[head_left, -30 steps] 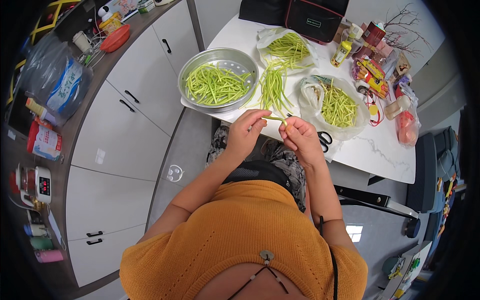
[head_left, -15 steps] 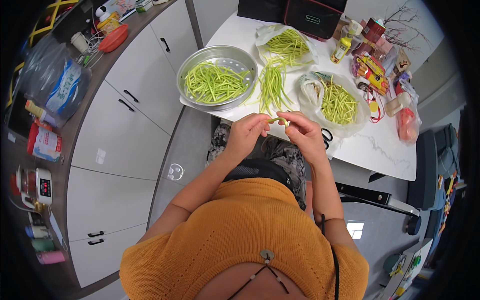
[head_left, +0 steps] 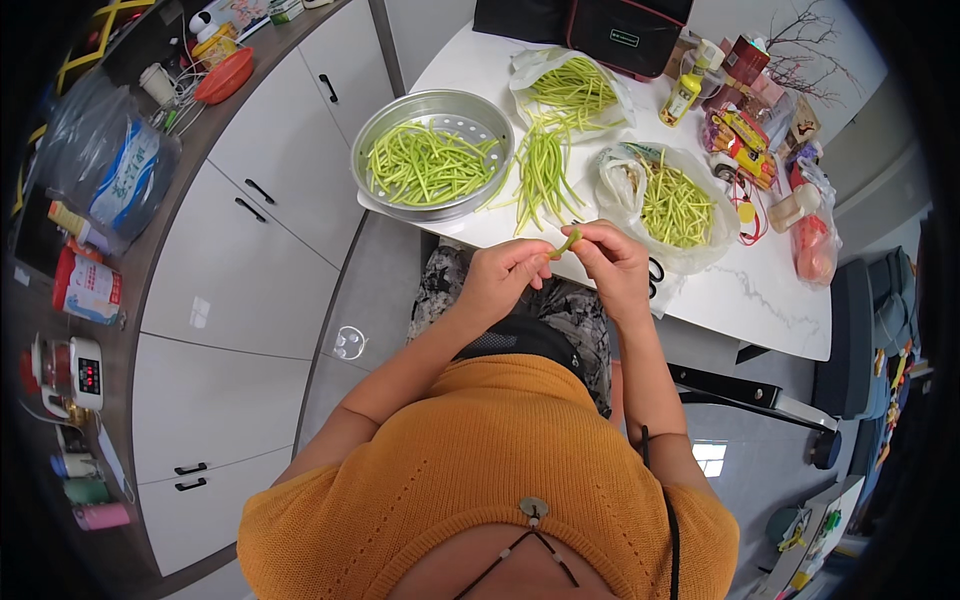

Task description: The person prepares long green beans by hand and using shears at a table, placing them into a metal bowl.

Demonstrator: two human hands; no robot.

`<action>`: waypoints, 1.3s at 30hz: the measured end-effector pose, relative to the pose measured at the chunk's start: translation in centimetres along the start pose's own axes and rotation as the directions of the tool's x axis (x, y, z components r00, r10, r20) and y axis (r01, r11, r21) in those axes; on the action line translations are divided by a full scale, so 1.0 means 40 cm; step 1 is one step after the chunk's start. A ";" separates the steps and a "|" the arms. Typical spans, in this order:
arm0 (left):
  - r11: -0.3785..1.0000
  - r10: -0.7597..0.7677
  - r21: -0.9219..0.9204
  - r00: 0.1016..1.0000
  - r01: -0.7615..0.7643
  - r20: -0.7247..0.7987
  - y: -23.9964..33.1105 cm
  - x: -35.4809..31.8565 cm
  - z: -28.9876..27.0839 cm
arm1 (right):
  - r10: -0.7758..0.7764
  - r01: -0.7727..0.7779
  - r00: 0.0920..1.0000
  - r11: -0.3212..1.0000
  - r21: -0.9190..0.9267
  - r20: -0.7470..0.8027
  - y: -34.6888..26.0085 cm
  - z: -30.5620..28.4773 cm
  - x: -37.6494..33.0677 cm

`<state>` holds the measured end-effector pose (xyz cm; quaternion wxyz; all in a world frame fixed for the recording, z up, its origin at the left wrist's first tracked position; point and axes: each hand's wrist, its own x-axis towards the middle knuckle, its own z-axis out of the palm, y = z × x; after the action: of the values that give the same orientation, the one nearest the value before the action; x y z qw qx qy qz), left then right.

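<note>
Just in front of the table's near edge, my left hand (head_left: 505, 277) and my right hand (head_left: 612, 265) pinch a short green vegetable stem (head_left: 566, 244) between them, one at each end. Beyond my left hand stands a round metal colander (head_left: 365, 150) with many cut green stems (head_left: 430, 165) in it. A bunch of long stems (head_left: 545, 180) lies loose on the white table (head_left: 770, 300), trailing from an open plastic bag (head_left: 522, 75) of more stems. Close to my right hand is another plastic bag (head_left: 618, 180) full of short pieces.
Black-handled scissors (head_left: 655, 275) lie at the table edge beside my right hand. A yellow-green bottle (head_left: 682, 98), snack packets (head_left: 742, 145) and a black case (head_left: 628, 38) occupy the far side. White cabinets (head_left: 245, 260) line the left.
Both hands have come slightly nearer to me. The stem, bent in an arch before, now slants up from my left fingers to my right.
</note>
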<state>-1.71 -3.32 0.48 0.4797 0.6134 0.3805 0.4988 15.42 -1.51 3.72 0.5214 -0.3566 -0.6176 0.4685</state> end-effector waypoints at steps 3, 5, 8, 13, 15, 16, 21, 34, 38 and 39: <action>0.999 -0.042 0.005 0.999 0.041 0.015 0.013 0.004 0.001 | 0.010 -0.015 0.995 0.999 -0.045 -0.095 0.019 0.000 0.001; 0.998 -0.062 -0.007 0.998 0.062 0.026 0.011 0.005 0.005 | -0.012 -0.005 0.990 0.993 -0.117 -0.141 0.043 -0.003 0.004; 0.996 -0.077 -0.037 0.996 0.078 0.035 -0.008 0.003 0.010 | -0.114 0.064 0.984 0.941 -0.332 -0.136 0.048 -0.002 0.007; 0.980 -0.164 -0.101 0.985 0.170 0.061 -0.014 0.005 0.001 | -0.262 0.179 0.964 0.760 -0.625 -0.043 0.006 0.025 0.000; 0.983 -0.130 -0.126 0.991 0.133 0.038 -0.013 0.006 -0.005 | -0.290 0.221 0.957 0.722 -0.655 0.004 0.013 0.025 -0.002; 0.984 -0.112 -0.139 0.993 0.115 0.026 -0.012 0.007 -0.009 | -0.303 0.242 0.953 0.702 -0.669 0.028 0.015 0.024 -0.003; 0.979 -0.135 -0.171 0.984 0.115 -0.113 -0.028 0.019 -0.043 | -0.235 0.174 0.972 0.723 -0.668 -0.001 0.003 0.005 -0.011; 0.957 0.143 0.291 0.864 0.005 -0.483 -0.015 0.067 -0.162 | -0.335 -0.152 0.879 0.477 -0.866 -0.339 0.049 -0.275 0.032; 0.780 0.337 0.623 0.797 0.062 -0.502 -0.052 0.116 -0.223 | -0.404 -0.132 0.864 0.393 -0.910 -0.300 0.077 -0.292 0.038; 0.719 0.332 0.683 0.802 0.126 -0.497 -0.044 0.124 -0.234 | -0.386 -0.088 0.879 0.447 -0.890 -0.280 0.079 -0.277 0.039</action>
<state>-9.79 3.76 0.41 0.0453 0.5819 0.6292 0.5133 25.78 3.19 1.39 0.4262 -0.6131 -0.6620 -0.0648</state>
